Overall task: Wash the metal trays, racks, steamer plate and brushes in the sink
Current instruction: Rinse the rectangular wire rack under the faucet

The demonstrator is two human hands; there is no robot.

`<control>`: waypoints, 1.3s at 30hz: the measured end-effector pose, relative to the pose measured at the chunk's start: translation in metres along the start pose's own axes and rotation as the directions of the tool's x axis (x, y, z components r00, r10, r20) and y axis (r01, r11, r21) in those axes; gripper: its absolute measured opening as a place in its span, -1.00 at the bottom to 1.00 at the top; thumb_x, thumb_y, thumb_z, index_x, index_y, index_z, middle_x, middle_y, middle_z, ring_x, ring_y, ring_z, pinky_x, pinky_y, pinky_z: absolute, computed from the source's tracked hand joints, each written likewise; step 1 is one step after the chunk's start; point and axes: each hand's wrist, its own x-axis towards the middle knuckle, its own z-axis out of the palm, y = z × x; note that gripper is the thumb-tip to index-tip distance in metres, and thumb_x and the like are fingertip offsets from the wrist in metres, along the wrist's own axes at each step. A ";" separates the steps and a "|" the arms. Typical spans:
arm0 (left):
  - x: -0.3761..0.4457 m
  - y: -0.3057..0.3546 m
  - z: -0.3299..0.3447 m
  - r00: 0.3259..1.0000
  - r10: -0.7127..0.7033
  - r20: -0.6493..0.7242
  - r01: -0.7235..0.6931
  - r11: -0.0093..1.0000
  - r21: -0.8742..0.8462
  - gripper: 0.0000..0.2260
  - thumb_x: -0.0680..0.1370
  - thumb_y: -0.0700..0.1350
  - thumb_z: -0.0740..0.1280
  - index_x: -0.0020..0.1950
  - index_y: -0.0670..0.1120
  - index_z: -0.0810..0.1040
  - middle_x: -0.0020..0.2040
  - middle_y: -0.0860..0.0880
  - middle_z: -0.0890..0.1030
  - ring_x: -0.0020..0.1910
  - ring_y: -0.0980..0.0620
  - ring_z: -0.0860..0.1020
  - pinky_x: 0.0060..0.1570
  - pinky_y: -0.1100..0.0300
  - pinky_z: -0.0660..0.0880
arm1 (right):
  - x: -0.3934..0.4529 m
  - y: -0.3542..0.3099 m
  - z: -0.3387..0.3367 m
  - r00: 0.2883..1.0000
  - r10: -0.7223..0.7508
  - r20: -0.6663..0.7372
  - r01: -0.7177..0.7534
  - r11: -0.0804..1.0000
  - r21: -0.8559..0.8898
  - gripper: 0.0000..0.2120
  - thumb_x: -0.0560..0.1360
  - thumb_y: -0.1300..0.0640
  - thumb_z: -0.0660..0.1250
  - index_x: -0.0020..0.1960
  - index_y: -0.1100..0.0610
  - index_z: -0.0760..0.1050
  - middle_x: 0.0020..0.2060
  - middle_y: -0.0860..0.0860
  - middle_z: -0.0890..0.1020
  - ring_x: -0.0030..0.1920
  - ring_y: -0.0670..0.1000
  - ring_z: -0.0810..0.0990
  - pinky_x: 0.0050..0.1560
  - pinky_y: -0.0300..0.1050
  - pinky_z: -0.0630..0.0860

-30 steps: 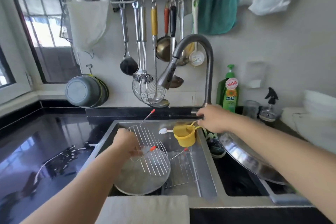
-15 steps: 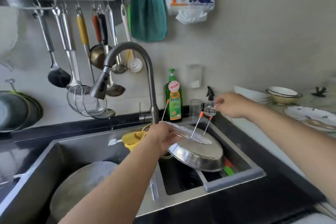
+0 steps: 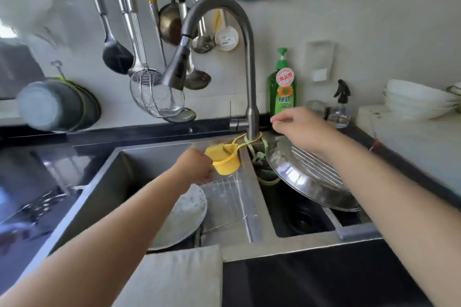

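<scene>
The left hand reached into the left basin of the sink, fingers curled beside the yellow basket — whether it held anything could not be told. The right hand hovered relaxed and empty near the faucet, above a round wire rack lying on a tilted metal tray over the right basin.

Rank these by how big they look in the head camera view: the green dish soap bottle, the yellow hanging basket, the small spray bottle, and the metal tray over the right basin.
1. metal tray
2. green dish soap bottle
3. yellow hanging basket and small spray bottle look too alike to rank; the basket is also nearer the camera.
</scene>
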 end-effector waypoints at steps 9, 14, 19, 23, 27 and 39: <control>0.054 -0.108 0.056 0.843 0.020 0.538 -0.536 0.130 0.834 -0.72 0.67 -0.09 0.24 0.32 -0.15 0.56 0.26 -0.15 0.62 0.26 -0.21 0.59 0.19 -0.04 0.56 | 0.004 0.051 0.164 0.971 -0.233 -0.059 0.228 0.970 -0.083 -0.76 0.59 0.30 0.27 0.09 0.14 0.70 0.03 0.03 0.68 0.13 0.08 0.52 0.13 -0.10 0.41; 0.078 -0.128 0.110 0.799 0.191 0.570 -0.566 -0.080 0.820 -0.67 0.67 0.06 0.18 0.29 -0.12 0.53 0.25 -0.18 0.60 0.22 -0.22 0.59 0.04 -0.03 0.47 | 0.021 0.061 0.168 0.948 -0.308 -0.085 0.294 0.945 -0.146 -0.77 0.61 0.26 0.25 0.09 0.13 0.68 0.00 -0.02 0.65 0.12 0.02 0.46 0.13 -0.16 0.36; 0.083 -0.142 0.130 0.811 0.190 0.554 -0.560 -0.025 0.828 -0.77 0.63 -0.25 0.18 0.24 -0.18 0.52 0.18 -0.21 0.64 0.13 -0.25 0.63 -0.07 -0.03 0.50 | 0.020 0.063 0.171 0.941 -0.326 -0.091 0.312 0.939 -0.143 -0.78 0.60 0.25 0.26 0.07 0.13 0.68 -0.02 -0.03 0.64 0.12 0.02 0.45 0.12 -0.05 0.45; 0.073 -0.135 0.131 0.842 0.177 0.510 -0.534 0.133 0.835 -0.74 0.53 -0.31 0.30 0.21 -0.15 0.47 0.13 -0.19 0.66 0.12 -0.29 0.64 -0.03 -0.06 0.57 | 0.019 0.062 0.168 0.946 -0.297 -0.132 0.280 0.951 -0.132 -0.76 0.61 0.25 0.23 0.10 0.14 0.68 0.02 -0.02 0.64 0.16 0.01 0.44 0.15 -0.09 0.42; 0.052 -0.110 0.116 0.882 0.150 0.447 -0.472 0.239 0.849 -0.86 0.57 -0.18 0.25 0.11 -0.08 0.39 0.11 -0.18 0.64 0.11 -0.27 0.64 -0.03 -0.01 0.51 | 0.022 0.065 0.165 0.943 -0.291 -0.159 0.270 0.952 -0.142 -0.75 0.60 0.25 0.22 0.09 0.14 0.68 0.00 0.00 0.64 0.13 0.04 0.45 0.14 -0.05 0.44; -0.016 -0.056 0.049 0.977 0.038 0.211 -0.161 0.780 0.605 -0.51 0.60 -0.10 0.21 0.54 -0.02 0.26 0.08 -0.21 0.65 0.06 -0.23 0.64 0.03 -0.02 0.59 | 0.019 0.059 0.158 0.947 -0.281 -0.153 0.258 0.954 -0.150 -0.74 0.62 0.26 0.21 0.14 0.16 0.67 0.06 0.03 0.65 0.17 0.06 0.46 0.18 -0.03 0.44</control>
